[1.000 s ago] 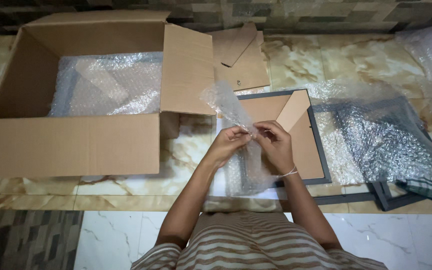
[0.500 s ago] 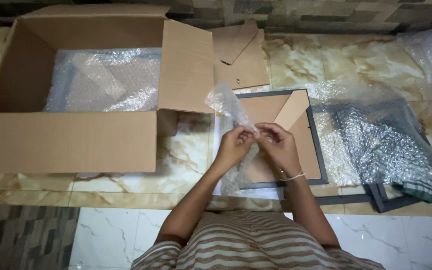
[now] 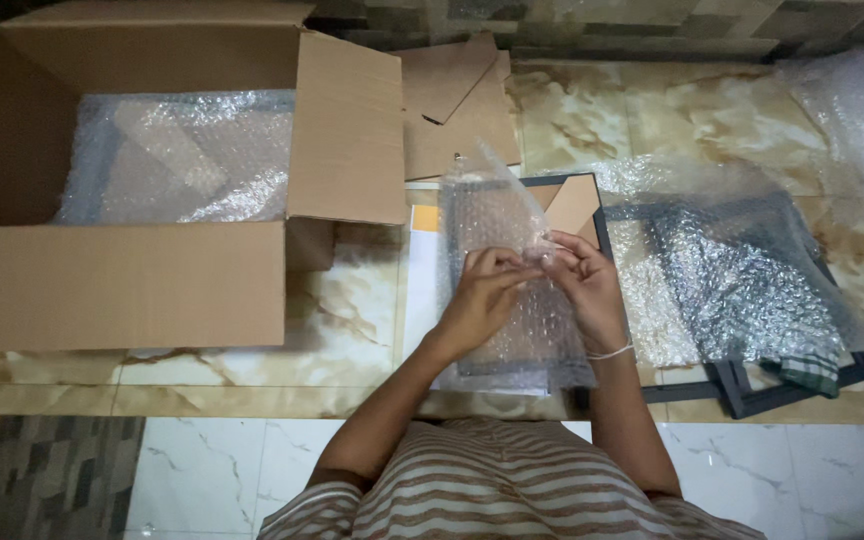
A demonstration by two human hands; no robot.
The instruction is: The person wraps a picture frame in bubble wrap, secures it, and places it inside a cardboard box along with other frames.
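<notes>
So, our left hand (image 3: 485, 292) and right hand (image 3: 580, 282) raised together, forearms angled in, fingertips pinched on the bubble wrap sheet (image 3: 500, 215).

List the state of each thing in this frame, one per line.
Box: open, flaps up, bubble-wrapped item inside.
Bubble wrap: held up over a frame, partly peeled.
Left hand: pinching the wrap.
Right hand: pinching the wrap.
Frames at right: lying flat, loosely wrapped.
Cardboard pieces: loose, flat.
</notes>
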